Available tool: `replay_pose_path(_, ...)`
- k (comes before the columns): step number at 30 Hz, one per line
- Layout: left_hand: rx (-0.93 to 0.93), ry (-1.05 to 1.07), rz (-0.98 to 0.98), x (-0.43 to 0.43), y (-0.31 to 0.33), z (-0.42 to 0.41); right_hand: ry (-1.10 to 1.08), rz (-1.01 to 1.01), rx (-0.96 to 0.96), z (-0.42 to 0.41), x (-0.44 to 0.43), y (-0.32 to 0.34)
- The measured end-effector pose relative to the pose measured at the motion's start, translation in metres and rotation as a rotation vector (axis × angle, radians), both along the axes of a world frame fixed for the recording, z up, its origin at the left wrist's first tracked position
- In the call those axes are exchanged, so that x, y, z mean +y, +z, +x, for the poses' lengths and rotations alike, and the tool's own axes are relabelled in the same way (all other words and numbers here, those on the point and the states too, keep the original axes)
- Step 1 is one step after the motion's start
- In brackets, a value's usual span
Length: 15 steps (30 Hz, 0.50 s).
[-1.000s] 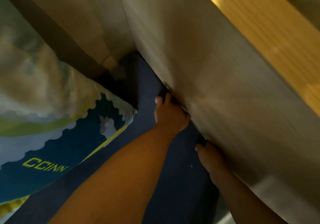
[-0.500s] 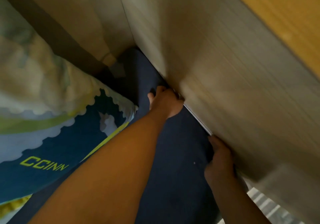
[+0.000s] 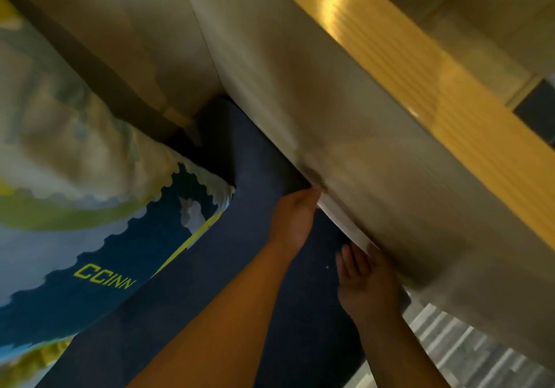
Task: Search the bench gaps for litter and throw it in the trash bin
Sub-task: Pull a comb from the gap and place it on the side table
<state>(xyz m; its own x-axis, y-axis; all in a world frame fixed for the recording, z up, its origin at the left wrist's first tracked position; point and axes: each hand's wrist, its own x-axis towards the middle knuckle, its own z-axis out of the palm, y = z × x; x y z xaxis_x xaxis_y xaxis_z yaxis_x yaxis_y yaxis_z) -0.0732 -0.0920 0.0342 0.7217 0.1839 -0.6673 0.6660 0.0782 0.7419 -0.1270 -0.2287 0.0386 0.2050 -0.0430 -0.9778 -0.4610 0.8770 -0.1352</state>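
Note:
My left hand (image 3: pixel 293 219) lies on the dark blue seat cushion (image 3: pixel 258 267) with its fingers stretched into the gap under the beige back panel (image 3: pixel 345 123); the fingertips are partly hidden there. Closer to me, my right hand (image 3: pixel 365 282) rests flat against the same gap, fingers straight and holding nothing. A pale white strip (image 3: pixel 342 222) runs along the gap between the two hands; I cannot tell whether it is litter or the panel's edge. No trash bin is in view.
A large printed pillow (image 3: pixel 90 201) in blue, white and yellow with the letters CCINN fills the left side. A yellow wooden ledge (image 3: pixel 420 81) tops the back panel. Grey striped floor (image 3: pixel 468 345) shows at the lower right.
My left hand has slid back along the gap towards me. My right hand's fingers have come out of the gap and now lie straight.

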Motion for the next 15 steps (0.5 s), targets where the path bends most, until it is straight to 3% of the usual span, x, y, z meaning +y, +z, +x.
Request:
replay_pose_path(7, -0.080, 0.184, 0.007, 0.036, 0.058, -0.064, 0.276, -0.143, -0.109, -0.053, 0.037, 0.064)
replay_pose_path(11, -0.139, 0.178, 0.036, 0.056, 0.093, -0.106, 0.402, -0.230, -0.194, -0.102, 0.045, 0.097)
replay_pose_path(15, -0.203, 0.094, 0.044, 0.065, 0.136, -0.148, 0.362, -0.265, -0.248, -0.166, 0.052, 0.139)
